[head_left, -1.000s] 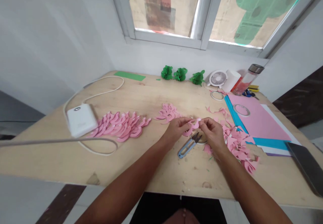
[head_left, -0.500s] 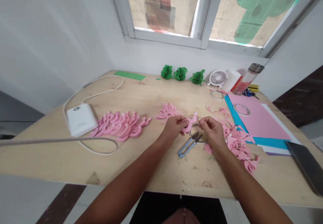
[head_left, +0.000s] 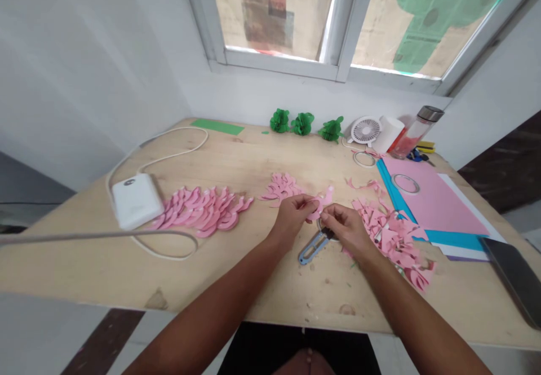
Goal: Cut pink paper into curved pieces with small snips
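My left hand [head_left: 293, 217] pinches a curved pink paper cutout [head_left: 327, 195] above the middle of the table. Close against it, the fingers of my right hand [head_left: 345, 225] are pinched together at the cutout's lower right side. Whatever they hold is too small to make out. Under my right hand lie blue-handled thread snips [head_left: 311, 250], their blades mostly covered, on a ring-shaped roll of tape [head_left: 333, 240] that is largely hidden. A small heap of pink paper pieces [head_left: 281, 186] lies just beyond my left hand.
Overlapping pink cutouts [head_left: 207, 208] lie left beside a white power bank [head_left: 137, 201] with a cable. Pink scraps [head_left: 399, 242] spread at right, near coloured sheets [head_left: 435, 206] and a phone [head_left: 511, 279]. Green paper shapes [head_left: 302, 124], a small fan [head_left: 366, 131] and a bottle [head_left: 416, 133] stand behind.
My right hand has moved left, to the pink cutout, and now covers the snips' blades and much of the tape roll. My left hand keeps its pinch on the cutout.
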Demonstrator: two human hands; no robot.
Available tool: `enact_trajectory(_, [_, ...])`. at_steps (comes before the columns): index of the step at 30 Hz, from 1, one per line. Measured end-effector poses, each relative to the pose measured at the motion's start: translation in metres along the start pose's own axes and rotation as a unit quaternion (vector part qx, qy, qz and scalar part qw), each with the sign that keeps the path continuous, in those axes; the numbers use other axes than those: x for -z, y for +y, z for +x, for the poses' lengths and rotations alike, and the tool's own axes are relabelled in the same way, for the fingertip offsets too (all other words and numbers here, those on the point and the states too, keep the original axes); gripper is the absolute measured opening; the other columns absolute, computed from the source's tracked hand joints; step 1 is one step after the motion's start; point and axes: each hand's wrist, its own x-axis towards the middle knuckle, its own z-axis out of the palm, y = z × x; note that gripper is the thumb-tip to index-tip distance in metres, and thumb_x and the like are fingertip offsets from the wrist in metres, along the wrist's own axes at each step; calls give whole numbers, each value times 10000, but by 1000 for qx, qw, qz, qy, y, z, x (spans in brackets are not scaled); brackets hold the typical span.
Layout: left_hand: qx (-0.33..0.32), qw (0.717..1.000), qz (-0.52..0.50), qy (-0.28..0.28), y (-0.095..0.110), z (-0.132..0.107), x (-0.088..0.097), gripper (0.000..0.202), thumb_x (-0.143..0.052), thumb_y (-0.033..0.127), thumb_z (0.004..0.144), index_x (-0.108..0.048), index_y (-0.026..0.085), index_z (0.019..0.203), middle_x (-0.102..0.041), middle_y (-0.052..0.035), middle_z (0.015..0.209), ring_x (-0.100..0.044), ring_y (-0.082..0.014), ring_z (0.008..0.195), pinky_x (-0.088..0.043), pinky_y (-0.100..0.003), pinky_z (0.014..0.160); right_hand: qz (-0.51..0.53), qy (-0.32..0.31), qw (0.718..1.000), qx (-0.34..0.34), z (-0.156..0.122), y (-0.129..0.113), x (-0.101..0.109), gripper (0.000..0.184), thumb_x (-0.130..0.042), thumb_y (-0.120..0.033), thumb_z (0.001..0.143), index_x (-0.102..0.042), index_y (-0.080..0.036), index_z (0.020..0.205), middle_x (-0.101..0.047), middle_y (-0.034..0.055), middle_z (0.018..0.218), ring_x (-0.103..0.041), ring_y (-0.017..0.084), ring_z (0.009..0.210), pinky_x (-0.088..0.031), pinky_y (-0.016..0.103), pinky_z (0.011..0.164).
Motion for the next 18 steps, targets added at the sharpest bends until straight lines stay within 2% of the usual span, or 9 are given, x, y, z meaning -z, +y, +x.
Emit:
enact_trajectory(13, [16,1000,-3,2,-3,1,0,223,-651,346,624,-645,128,671,-543,7,563,-465,-91,537,-389,-200,482,22,-3,1000,-7,1,2,0,262,-590,-415,748,-558,-156,718,-507,-26,566,-420,77,473,-321,198,448])
enact_trajectory(18, [29,999,3,-23,-3,1,0,213,-648,331,627,-645,125,678,-561,-3,579,-485,-92,540,-395,-198,484,18,-1,1000,3,2,7,1,249,-597,-394,744,-551,-153,698,-472,-35,552,-392,73,471,-301,197,442])
